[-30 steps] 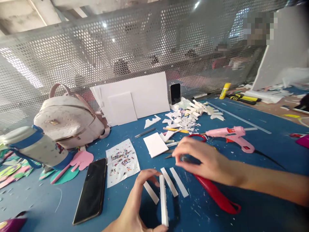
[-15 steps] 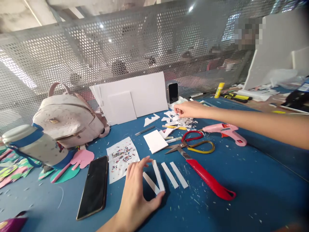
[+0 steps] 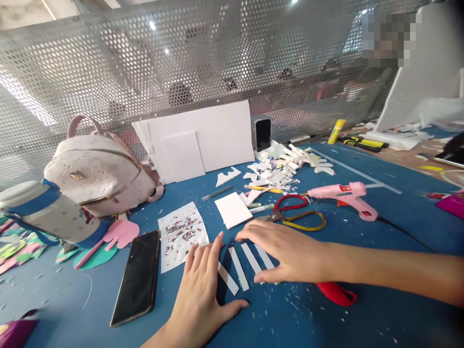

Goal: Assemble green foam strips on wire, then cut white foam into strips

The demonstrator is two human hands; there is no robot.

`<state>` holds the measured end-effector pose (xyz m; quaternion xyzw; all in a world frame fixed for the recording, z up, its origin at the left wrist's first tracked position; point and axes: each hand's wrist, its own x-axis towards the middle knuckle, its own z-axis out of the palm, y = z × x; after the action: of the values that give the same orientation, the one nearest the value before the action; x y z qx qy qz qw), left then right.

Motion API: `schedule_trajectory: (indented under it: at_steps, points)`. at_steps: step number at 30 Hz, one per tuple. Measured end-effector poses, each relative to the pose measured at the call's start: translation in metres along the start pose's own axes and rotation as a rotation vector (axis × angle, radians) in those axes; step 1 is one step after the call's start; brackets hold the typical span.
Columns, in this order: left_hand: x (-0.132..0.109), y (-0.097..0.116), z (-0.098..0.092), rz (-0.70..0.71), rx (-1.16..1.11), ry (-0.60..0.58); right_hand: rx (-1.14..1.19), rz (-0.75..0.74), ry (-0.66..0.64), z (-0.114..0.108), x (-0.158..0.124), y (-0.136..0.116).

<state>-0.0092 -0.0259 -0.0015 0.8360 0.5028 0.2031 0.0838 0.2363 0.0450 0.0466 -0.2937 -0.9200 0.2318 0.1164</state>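
Observation:
Several narrow white strips (image 3: 239, 268) of board lie side by side on the blue tabletop (image 3: 275, 324). Just left of them rests my left hand (image 3: 197, 290), thumb and fingers spread, holding nothing. My right hand (image 3: 290, 249) hovers over the strips at the right end, thumb apart from the fingers, with nothing visible in its grasp. It partly covers those strips and the scissors (image 3: 306, 221), and hides most of a red-handled tool (image 3: 337, 294). A white square piece (image 3: 234, 210) lies beyond the hands, beside a paper sheet (image 3: 183, 237) sprinkled with coloured bits.
A pink glue gun (image 3: 340, 195) with a cord lies at right, near a heap of white scraps (image 3: 277, 169). A phone (image 3: 136, 278), a bottle (image 3: 54, 212) and a backpack (image 3: 97, 174) are at left. White boards (image 3: 226, 135) lean against the perforated metal screen (image 3: 210, 63).
My right hand has come back from the scrap heap to above the strips. My left hand has let go of the strip it held, which now lies flat among the others.

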Motion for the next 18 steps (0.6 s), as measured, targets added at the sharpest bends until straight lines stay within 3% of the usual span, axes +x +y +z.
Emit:
schedule_trajectory:
  at_steps: [10,18]
  points:
    - [-0.002,-0.005,-0.004,-0.025,-0.234,-0.043,0.006,-0.085,0.006,0.030,0.016,0.000]
    - [-0.003,-0.015,0.001,0.009,-0.331,-0.067,0.055,-0.008,0.000,0.025,0.004,0.014]
